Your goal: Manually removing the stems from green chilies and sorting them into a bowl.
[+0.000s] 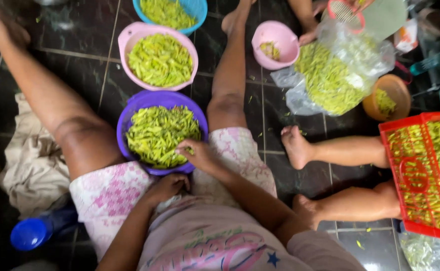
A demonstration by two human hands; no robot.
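A purple bowl (129, 113) full of cut green pods stands on the dark tiled floor between my outstretched legs. My right hand (196, 153) reaches into its near right edge, fingers pinched on the green pods (159, 133). My left hand (168, 186) rests curled in my lap just below the bowl, and what it holds cannot be seen. Beyond the purple bowl sit a pink bowl (129, 37) heaped with the same pods and a blue basket (197, 10) with more.
A small pink bowl (280, 37), a clear bag of pods (330, 75) and an orange bowl (398, 93) lie right. Another person's legs (340, 150) hold a red basket (420, 175) of pods. A cloth (27, 160) and blue bottle (34, 232) lie left.
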